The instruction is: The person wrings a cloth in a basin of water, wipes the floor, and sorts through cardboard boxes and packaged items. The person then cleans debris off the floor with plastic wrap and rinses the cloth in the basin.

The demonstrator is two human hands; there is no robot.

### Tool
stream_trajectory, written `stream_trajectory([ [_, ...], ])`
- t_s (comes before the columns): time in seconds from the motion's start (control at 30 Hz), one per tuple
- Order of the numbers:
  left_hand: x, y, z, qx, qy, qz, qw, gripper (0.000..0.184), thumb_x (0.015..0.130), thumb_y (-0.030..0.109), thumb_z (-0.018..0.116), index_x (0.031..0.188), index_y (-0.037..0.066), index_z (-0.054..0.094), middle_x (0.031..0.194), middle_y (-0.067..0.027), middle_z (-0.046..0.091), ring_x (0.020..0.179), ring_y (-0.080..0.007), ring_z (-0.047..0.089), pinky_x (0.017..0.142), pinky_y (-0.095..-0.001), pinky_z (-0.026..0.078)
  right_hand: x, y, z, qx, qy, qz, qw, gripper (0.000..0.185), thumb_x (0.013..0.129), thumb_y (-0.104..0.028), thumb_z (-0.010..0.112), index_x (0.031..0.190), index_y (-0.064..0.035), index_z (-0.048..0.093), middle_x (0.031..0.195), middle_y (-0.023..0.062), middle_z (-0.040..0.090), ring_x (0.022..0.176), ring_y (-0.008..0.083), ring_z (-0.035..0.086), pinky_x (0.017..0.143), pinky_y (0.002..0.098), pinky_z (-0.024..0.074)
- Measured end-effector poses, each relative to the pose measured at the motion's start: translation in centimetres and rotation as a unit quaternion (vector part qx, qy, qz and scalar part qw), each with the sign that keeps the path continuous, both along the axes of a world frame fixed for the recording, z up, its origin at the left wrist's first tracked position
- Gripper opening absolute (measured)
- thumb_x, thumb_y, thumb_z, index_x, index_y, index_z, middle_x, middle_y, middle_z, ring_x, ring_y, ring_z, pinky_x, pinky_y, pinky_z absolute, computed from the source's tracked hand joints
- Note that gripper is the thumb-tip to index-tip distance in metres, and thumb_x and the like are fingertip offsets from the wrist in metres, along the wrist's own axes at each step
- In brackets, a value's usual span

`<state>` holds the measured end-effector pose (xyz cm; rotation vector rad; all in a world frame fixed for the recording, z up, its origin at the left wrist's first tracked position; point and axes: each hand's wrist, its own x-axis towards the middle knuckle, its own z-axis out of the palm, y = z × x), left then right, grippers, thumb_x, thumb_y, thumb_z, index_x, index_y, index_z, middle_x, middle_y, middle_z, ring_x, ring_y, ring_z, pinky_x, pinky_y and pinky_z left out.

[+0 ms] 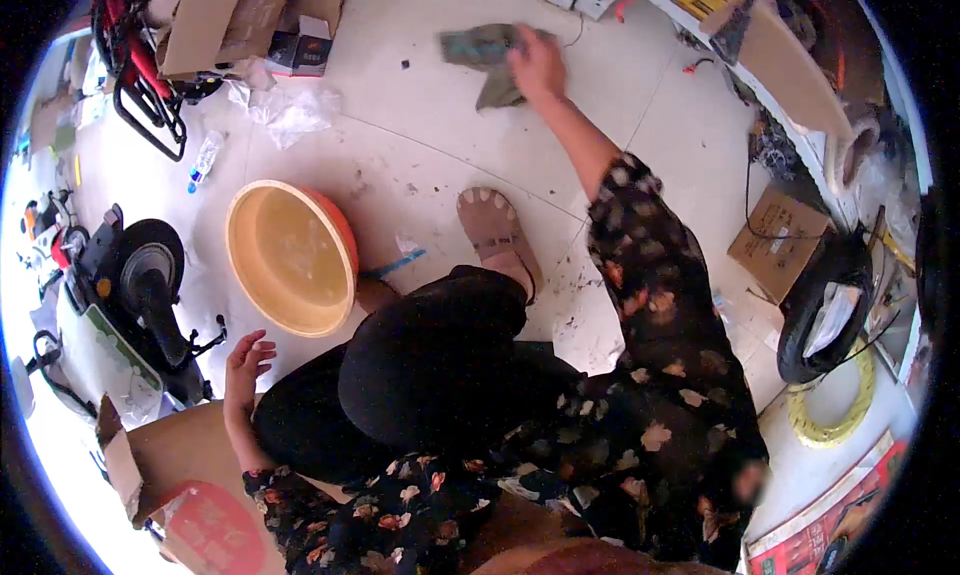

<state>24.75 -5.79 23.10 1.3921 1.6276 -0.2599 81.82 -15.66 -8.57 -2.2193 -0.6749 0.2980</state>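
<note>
A grey-green cloth [497, 85] lies crumpled on the pale tiled floor. My right hand [538, 65] is stretched far forward and grips the cloth at its right side; the fingers are slightly blurred. My left hand [246, 369] hangs beside my left knee with its fingers apart, holding nothing. Close ahead of it, a basin [238, 260], cream inside and orange outside, stands tilted towards me with its inside showing. My sandalled foot [497, 237] is on the floor between the basin and my right arm.
Cardboard boxes [205, 25] and crumpled plastic [290, 113] lie at the far left, near a small bottle [205, 162]. A scooter [110, 325] stands at left. A tyre [800, 340], a carton [778, 237] and a yellow tape roll [835, 430] line the right. Dark dirt specks dot the floor.
</note>
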Motion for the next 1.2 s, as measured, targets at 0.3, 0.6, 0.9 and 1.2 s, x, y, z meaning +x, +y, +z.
stream_trajectory([
  [0.3, -1.4, 0.0, -0.2, 0.001, 0.002, 0.032, 0.999, 0.032, 0.095, 0.022, 0.047, 0.123, 0.006, 0.054, 0.102, -0.0062, 0.064, 0.091, -0.0149, 0.060, 0.077, -0.0275, 0.047, 5.8, -3.9, -3.6, -0.194, -0.158, -0.210, 0.945, 0.071, 0.077, -0.048, 0.065, 0.135, -0.0142, 0.042, 0.128, 0.0288, 0.041, 0.120, 0.0436, 0.037, 0.099, 0.0502, 0.0332],
  [0.6, 0.6, -0.2, 0.5, 0.005, -0.003, 0.008, 1.000, 0.032, 0.095, 0.021, 0.047, 0.123, 0.006, 0.054, 0.102, -0.0051, 0.063, 0.091, -0.0134, 0.059, 0.077, -0.0262, 0.045, -9.9, 8.4, -2.4, -0.004, -0.010, 0.418, 0.908, 0.043, 0.077, -0.001, 0.054, 0.112, -0.0239, 0.065, 0.114, 0.0145, 0.055, 0.106, 0.0349, 0.050, 0.095, 0.0414, 0.0420],
  [0.9, -1.0, 0.0, 0.0, 0.004, -0.001, 0.026, 1.000, 0.034, 0.095, 0.025, 0.047, 0.123, 0.007, 0.054, 0.102, -0.0052, 0.063, 0.091, -0.0136, 0.059, 0.077, -0.0271, 0.046, 0.6, -3.7, -2.1, 0.173, -0.129, 0.016, 0.976, 0.053, 0.067, 0.008, 0.051, 0.117, -0.0040, 0.060, 0.117, 0.0150, 0.060, 0.096, 0.0319, 0.060, 0.094, 0.0396, 0.0421],
  [1.2, -0.8, 0.0, 0.4, 0.001, -0.013, 0.047, 0.999, 0.035, 0.096, 0.026, 0.047, 0.124, 0.007, 0.053, 0.104, -0.0053, 0.063, 0.094, -0.0131, 0.058, 0.079, -0.0261, 0.046, 1.3, -3.4, -6.6, -0.219, -0.217, -0.128, 0.943, 0.039, 0.081, -0.029, 0.059, 0.119, -0.0193, 0.056, 0.113, 0.0198, 0.049, 0.104, 0.0410, 0.046, 0.084, 0.0542, 0.0404],
])
